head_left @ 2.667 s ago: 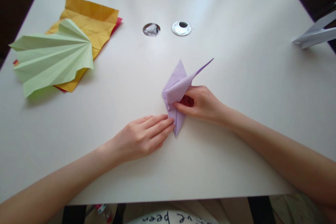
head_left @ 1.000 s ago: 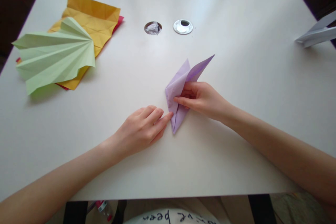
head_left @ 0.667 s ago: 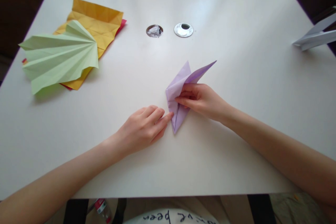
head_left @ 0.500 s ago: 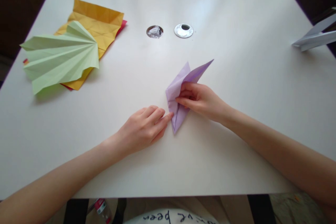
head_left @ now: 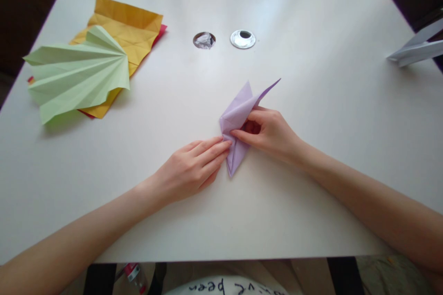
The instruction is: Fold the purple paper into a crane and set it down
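Observation:
A sheet of lilac paper point(head_left: 238, 115), folded into a pointed shape, lies on the white table in front of me. Its lower end comes to a point toward me, and two flaps stick out at the far end. My right hand point(head_left: 272, 131) pinches one raised flap from the right side, thumb on top and the other fingers partly hidden behind the paper. From the left, my left hand point(head_left: 197, 163) lies flat with fingers stretched out, the fingertips pressing on the paper's left edge.
Creased sheets of light green paper point(head_left: 83, 71) and yellow paper point(head_left: 138, 32) lie at the left, over a bit of red paper point(head_left: 160, 34). Two round table holes point(head_left: 242, 39) sit beyond the lilac paper. Folded white paper point(head_left: 415, 50) stands at the right edge.
My left fingers have straightened and moved slightly up along the paper's left edge. The right hand's flap has tilted, so its far tip looks narrower.

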Available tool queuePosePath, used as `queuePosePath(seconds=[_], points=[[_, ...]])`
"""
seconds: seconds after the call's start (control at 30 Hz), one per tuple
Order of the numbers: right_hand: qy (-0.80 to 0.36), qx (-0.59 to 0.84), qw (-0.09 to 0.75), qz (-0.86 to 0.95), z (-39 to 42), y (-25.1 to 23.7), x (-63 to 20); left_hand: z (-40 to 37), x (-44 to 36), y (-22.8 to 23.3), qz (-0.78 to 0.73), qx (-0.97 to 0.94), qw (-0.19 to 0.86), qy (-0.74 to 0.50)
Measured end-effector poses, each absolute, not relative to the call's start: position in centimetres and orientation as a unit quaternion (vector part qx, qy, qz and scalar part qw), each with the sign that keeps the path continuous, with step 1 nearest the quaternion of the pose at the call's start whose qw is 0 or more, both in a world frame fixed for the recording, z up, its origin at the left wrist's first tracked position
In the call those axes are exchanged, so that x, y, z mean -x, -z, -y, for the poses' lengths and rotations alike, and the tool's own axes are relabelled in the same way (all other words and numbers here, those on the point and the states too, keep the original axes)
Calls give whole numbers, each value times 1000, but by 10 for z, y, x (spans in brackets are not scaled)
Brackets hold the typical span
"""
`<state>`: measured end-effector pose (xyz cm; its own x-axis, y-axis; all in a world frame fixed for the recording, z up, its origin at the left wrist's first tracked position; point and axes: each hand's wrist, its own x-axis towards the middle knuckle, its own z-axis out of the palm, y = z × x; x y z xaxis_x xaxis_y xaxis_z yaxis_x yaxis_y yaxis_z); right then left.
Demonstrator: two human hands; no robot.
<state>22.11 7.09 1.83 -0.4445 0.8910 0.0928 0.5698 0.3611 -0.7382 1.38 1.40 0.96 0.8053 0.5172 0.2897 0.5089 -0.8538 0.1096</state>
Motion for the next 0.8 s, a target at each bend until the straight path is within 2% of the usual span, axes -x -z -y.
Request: queuePosePath(seconds=[0.23,0.6,0.8], points=[[-352,467,282,760,-70,-15,-224,-16,-13,-10,-273,-951,41,-136],[-322,453,303,774,-68,-15,-225,-17,-13,-7,-299,-941,80,-137],[-224,457,278,815,-62,-8,-225,-16,-13,-10,-291,-946,74,-125]])
